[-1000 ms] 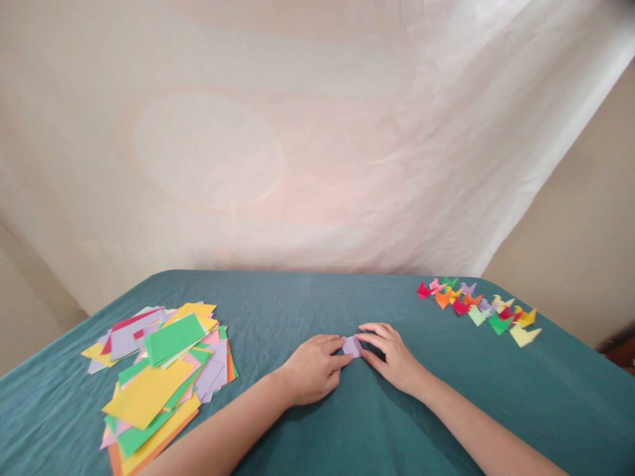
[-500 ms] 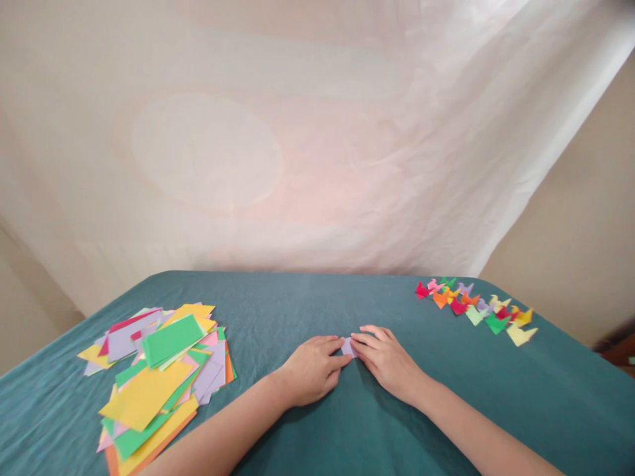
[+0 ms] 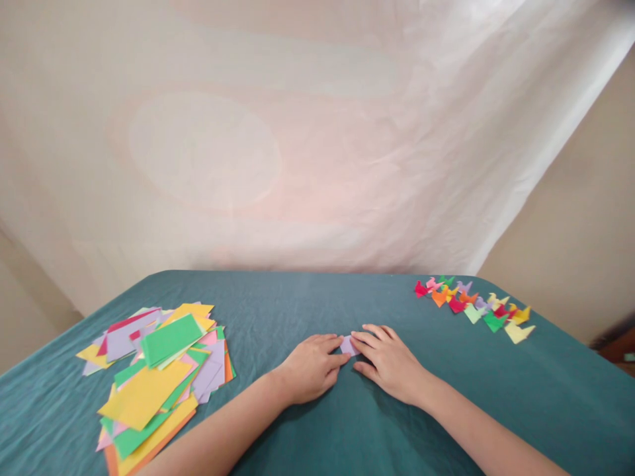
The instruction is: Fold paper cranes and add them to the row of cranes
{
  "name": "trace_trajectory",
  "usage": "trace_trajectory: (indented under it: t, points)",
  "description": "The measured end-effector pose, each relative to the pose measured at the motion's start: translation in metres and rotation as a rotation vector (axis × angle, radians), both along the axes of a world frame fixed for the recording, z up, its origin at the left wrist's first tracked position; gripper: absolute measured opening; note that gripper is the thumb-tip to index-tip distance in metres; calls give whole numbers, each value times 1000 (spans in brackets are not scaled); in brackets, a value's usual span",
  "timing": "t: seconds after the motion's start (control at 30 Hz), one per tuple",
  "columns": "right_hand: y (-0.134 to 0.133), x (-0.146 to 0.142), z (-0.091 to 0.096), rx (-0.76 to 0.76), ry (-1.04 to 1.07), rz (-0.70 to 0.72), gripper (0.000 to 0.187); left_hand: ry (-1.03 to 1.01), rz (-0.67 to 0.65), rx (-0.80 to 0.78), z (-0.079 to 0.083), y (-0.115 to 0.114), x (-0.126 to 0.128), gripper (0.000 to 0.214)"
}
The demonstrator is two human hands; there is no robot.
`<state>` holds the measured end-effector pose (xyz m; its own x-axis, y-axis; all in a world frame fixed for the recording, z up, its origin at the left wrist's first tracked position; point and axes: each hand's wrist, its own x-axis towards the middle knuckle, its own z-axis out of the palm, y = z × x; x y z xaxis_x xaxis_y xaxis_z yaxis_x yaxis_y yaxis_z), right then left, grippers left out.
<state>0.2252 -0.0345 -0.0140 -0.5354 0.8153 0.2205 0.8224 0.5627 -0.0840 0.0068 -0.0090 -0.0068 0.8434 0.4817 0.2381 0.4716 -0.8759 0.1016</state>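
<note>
A small folded piece of lilac paper (image 3: 348,346) lies on the tabletop between my two hands, partly hidden by fingertips. My left hand (image 3: 313,369) holds it down from the left, fingers along its edge. On the other side, my right hand (image 3: 387,360) rests with its fingers spread and fingertips touching the paper's right part. The right thumb is stretched out, apart from the fingers. How the paper is folded beneath the fingers cannot be made out.
A teal cloth (image 3: 278,304) covers the table. To the left lies a loose heap of coloured paper pieces (image 3: 146,390), with a green one (image 3: 171,340) on top. Several small folded paper birds (image 3: 471,312) stand in rows at the right. A pale curtain (image 3: 317,132) hangs behind.
My right thumb has moved off the paper, away from the fingers, and the right fingers have spread slightly. My left hand stays at the lilac paper. The view has shifted a little.
</note>
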Motion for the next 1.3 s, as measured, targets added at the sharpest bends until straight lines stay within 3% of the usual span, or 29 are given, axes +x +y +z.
trace_trajectory:
  t: [0.47, 0.67, 1.0, 1.3]
  points:
    - [1, 1, -2, -27, 19, -26, 46, -1, -2, -2, 0, 0, 0, 34]
    - [4, 14, 1, -80, 22, 64, 51, -13, 1, -3, -2, 1, -1, 34]
    - [3, 28, 13, -95, 31, 129, 33, -30, 11, -14, -5, 1, -2, 34]
    - [5, 21, 7, -62, 123, 132, 28, 2, 14, 26, 5, -3, 2, 24]
